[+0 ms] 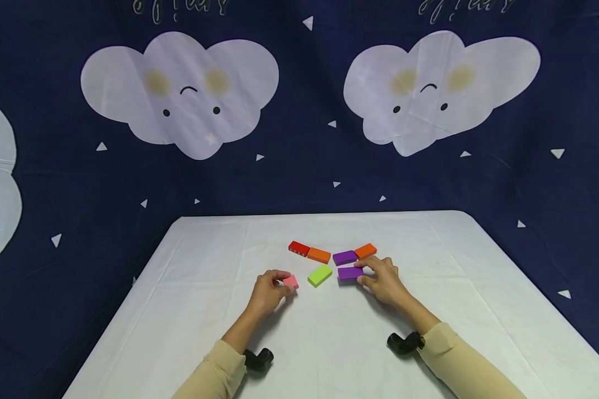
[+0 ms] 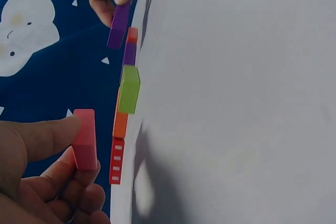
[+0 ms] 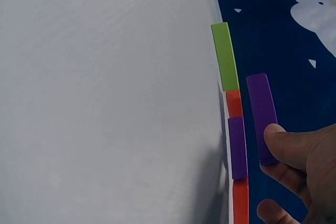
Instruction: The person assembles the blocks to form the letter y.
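My left hand (image 1: 268, 292) pinches a pink block (image 1: 290, 281) between thumb and fingers; the left wrist view shows the block (image 2: 85, 140) raised off the white table. A purple block (image 1: 349, 274) is held at its right end by my right hand (image 1: 386, 281), also above the tabletop in the right wrist view. Between the two hands lies a lime green block (image 1: 320, 275). Behind it a red block (image 1: 298, 248) with white marks touches an orange block (image 1: 319, 255) end to end. Another purple block (image 1: 345, 257) meets a second orange block (image 1: 366, 251) beyond my right hand.
A white cloth covers the table (image 1: 189, 332), whose far edge meets a dark blue curtain (image 1: 309, 188) with clouds and small triangles. Black wrist devices (image 1: 405, 343) sit at both cuffs.
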A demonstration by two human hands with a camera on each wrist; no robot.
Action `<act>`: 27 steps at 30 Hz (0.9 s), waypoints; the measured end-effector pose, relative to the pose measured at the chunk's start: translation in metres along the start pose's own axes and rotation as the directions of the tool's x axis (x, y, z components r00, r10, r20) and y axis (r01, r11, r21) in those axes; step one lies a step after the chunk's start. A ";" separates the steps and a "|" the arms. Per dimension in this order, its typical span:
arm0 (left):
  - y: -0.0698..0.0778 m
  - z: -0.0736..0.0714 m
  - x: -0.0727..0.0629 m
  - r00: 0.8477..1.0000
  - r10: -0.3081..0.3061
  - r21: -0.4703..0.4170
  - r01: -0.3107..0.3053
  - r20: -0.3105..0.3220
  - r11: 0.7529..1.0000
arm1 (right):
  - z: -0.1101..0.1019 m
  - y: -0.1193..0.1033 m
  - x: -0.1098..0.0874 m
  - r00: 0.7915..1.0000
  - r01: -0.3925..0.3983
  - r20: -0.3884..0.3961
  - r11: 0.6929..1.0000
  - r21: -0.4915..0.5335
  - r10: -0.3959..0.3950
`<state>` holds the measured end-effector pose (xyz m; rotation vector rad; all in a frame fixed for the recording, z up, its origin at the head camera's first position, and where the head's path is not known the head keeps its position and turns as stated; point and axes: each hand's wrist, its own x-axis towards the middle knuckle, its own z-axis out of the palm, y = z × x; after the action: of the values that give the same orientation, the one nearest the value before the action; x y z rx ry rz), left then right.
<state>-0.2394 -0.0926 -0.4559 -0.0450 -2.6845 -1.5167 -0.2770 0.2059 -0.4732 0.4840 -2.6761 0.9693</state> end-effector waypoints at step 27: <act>0.005 0.025 -0.030 1.000 0.028 -0.062 -0.028 0.009 0.998 | -0.003 -0.004 -0.010 0.998 0.020 0.060 1.000 0.020 -0.021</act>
<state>-0.2097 -0.0686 -0.4670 -0.0928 -2.6326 -1.5956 -0.2659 0.2074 -0.4727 0.5521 -2.7118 0.9916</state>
